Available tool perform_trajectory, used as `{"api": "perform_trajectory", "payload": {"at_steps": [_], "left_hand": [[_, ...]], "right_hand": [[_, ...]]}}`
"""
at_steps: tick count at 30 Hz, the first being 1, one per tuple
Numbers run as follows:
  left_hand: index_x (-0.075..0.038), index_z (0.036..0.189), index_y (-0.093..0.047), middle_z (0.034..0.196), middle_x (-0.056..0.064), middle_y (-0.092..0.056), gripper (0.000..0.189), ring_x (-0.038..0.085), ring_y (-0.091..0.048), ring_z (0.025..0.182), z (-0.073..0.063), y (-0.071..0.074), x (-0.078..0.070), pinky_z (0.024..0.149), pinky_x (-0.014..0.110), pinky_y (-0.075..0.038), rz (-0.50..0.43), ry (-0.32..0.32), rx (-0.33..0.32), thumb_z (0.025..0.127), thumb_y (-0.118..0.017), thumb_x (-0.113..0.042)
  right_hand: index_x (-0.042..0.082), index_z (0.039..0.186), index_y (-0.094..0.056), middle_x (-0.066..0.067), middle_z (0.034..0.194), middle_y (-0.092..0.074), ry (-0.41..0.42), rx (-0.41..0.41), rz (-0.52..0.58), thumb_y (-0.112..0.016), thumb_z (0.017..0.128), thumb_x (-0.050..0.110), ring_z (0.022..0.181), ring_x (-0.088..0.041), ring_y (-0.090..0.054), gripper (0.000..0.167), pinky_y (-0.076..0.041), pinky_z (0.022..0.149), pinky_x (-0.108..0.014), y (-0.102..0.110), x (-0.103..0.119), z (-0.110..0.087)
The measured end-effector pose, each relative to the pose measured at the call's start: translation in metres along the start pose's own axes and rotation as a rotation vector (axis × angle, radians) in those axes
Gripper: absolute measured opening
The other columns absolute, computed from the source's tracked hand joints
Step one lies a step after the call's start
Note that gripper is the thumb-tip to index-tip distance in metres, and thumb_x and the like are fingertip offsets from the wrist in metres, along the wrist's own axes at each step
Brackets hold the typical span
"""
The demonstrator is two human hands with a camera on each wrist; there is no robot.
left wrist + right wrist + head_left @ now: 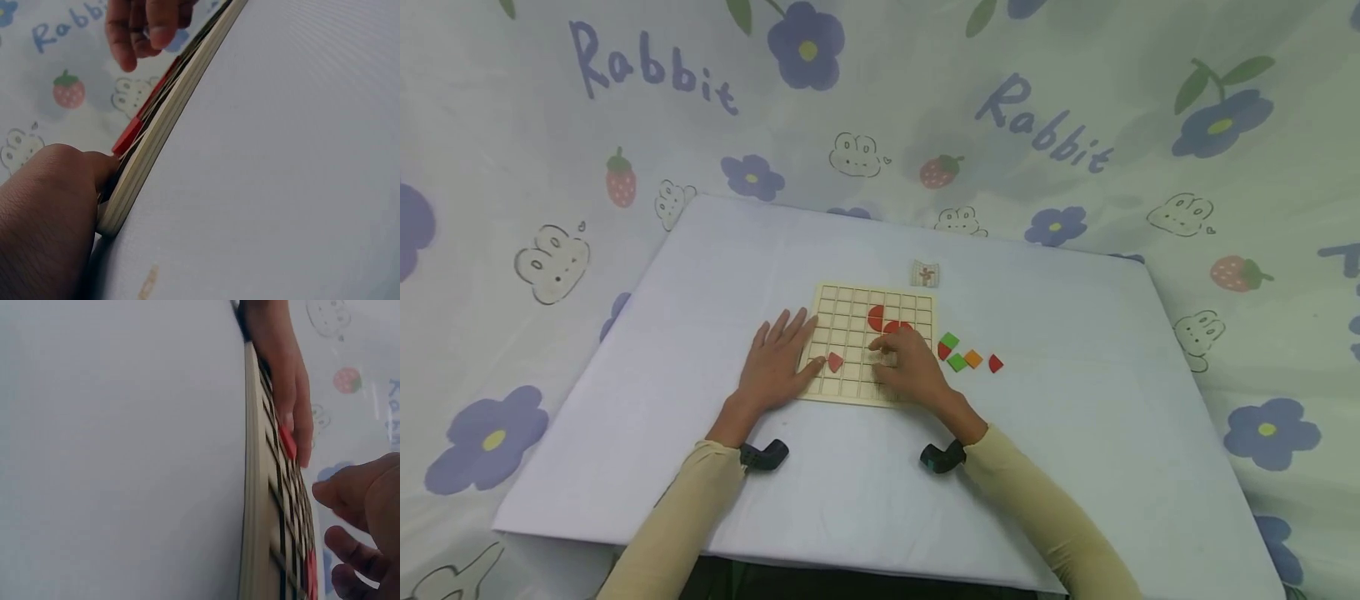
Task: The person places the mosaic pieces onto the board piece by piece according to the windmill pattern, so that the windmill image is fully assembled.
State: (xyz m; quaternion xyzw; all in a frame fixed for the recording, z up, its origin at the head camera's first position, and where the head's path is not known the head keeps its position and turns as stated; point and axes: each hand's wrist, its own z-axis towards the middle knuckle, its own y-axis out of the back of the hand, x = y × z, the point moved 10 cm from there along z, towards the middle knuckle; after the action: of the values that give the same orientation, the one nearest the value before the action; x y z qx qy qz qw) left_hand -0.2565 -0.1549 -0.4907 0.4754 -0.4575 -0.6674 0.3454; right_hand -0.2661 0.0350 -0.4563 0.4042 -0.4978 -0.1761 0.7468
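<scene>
A pale wooden grid board [850,327] lies flat on the white table. Along its left edge rests my left hand [777,362], fingers spread, thumb reaching onto the board beside a red quarter-round piece [835,362]. That same red piece [287,442] shows by the left fingertips in the right wrist view. Over the right part of the board hovers my right hand [913,367], fingers loosely bent, thumb apart from the index finger. Nothing shows between its fingers in the right wrist view. Just beyond it sit red rounded pieces [876,317], partly covered by the hand.
Right of the board lie several loose pieces: green squares [957,362], an orange square [973,358] and red quarter-rounds [996,363]. A small printed card [925,273] sits behind the board's far right corner. Patterned cloth [850,100] hangs behind the table.
</scene>
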Motion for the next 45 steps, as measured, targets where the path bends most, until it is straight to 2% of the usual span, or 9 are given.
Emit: {"api": "perform_trajectory", "payload": {"at_steps": [4,7,10,15,21,27,33,38,45], "left_hand": [[-0.011,0.156,-0.027,0.162,0.011,-0.02,0.075,0.032,-0.008,0.149,0.001,0.005,0.0,0.117,0.054,-0.003,-0.003,0.003,-0.009,0.097,-0.048,-0.052],[-0.011,0.156,-0.027,0.161,0.011,-0.021,0.076,0.033,-0.009,0.148,0.001,0.004,0.0,0.117,0.055,-0.004,0.001,-0.005,-0.01,0.097,-0.048,-0.054],[-0.012,0.156,-0.027,0.161,0.011,-0.021,0.077,0.033,-0.009,0.148,0.001,-0.001,0.001,0.117,0.055,-0.004,0.006,-0.008,0.002,0.097,-0.047,-0.056],[-0.013,0.156,-0.028,0.161,0.01,-0.022,0.076,0.032,-0.01,0.148,0.0,-0.003,0.003,0.117,0.054,-0.004,0.007,-0.004,-0.003,0.096,-0.05,-0.054],[-0.013,0.156,-0.028,0.162,0.01,-0.021,0.076,0.032,-0.009,0.148,0.001,-0.003,0.0,0.117,0.053,-0.003,-0.007,-0.01,-0.003,0.097,-0.047,-0.056],[-0.012,0.155,-0.03,0.161,0.011,-0.023,0.076,0.034,-0.012,0.148,0.0,0.002,-0.001,0.117,0.054,-0.005,-0.028,-0.019,-0.034,0.096,-0.048,-0.055],[-0.013,0.156,-0.029,0.161,0.01,-0.022,0.077,0.032,-0.01,0.148,0.0,-0.002,0.001,0.117,0.053,-0.003,-0.025,-0.018,-0.027,0.096,-0.047,-0.057],[-0.014,0.156,-0.028,0.162,0.009,-0.021,0.077,0.031,-0.009,0.149,0.001,-0.004,0.004,0.117,0.052,-0.002,-0.023,-0.01,-0.023,0.096,-0.048,-0.057],[-0.014,0.157,-0.027,0.162,0.009,-0.02,0.078,0.031,-0.008,0.149,0.001,-0.003,0.003,0.117,0.052,-0.002,-0.017,-0.004,-0.013,0.095,-0.048,-0.057]], "right_hand": [[0.013,0.119,-0.071,-0.001,0.097,-0.062,0.081,0.077,-0.14,-0.077,0.085,0.028,0.089,-0.016,-0.053,0.038,-0.046,0.075,-0.031,-0.017,0.026,0.012],[0.015,0.121,-0.072,0.0,0.098,-0.062,0.112,0.125,-0.233,-0.074,0.087,0.038,0.087,-0.015,-0.053,0.041,-0.045,0.072,-0.029,-0.032,0.039,0.021],[0.015,0.111,-0.076,0.003,0.095,-0.067,0.124,0.128,-0.229,-0.073,0.089,0.035,0.083,-0.012,-0.056,0.03,-0.045,0.069,-0.026,-0.041,0.045,0.026],[0.013,0.095,-0.078,0.005,0.087,-0.068,0.086,0.103,-0.087,-0.077,0.086,0.02,0.08,-0.009,-0.058,0.011,-0.048,0.068,-0.023,-0.041,0.046,0.027],[0.01,0.088,-0.076,0.006,0.083,-0.07,0.018,0.038,0.162,-0.076,0.085,0.011,0.07,-0.008,-0.06,0.004,-0.05,0.06,-0.023,-0.009,0.026,0.017],[0.007,0.097,-0.077,-0.001,0.094,-0.068,0.024,-0.012,0.177,-0.067,0.092,0.003,0.079,-0.015,-0.06,0.012,-0.051,0.066,-0.03,0.028,-0.003,0.008],[0.007,0.102,-0.076,-0.002,0.099,-0.068,-0.073,0.061,0.175,-0.064,0.096,0.01,0.085,-0.017,-0.06,0.014,-0.052,0.073,-0.031,0.027,-0.023,-0.001],[0.007,0.102,-0.077,0.002,0.093,-0.072,-0.151,0.034,0.208,-0.069,0.093,0.013,0.08,-0.014,-0.062,0.013,-0.053,0.071,-0.03,0.022,-0.033,-0.003],[0.008,0.092,-0.077,0.004,0.081,-0.071,-0.156,0.004,0.166,-0.075,0.089,0.016,0.072,-0.009,-0.065,0.009,-0.054,0.064,-0.027,0.022,-0.037,-0.001]]}}
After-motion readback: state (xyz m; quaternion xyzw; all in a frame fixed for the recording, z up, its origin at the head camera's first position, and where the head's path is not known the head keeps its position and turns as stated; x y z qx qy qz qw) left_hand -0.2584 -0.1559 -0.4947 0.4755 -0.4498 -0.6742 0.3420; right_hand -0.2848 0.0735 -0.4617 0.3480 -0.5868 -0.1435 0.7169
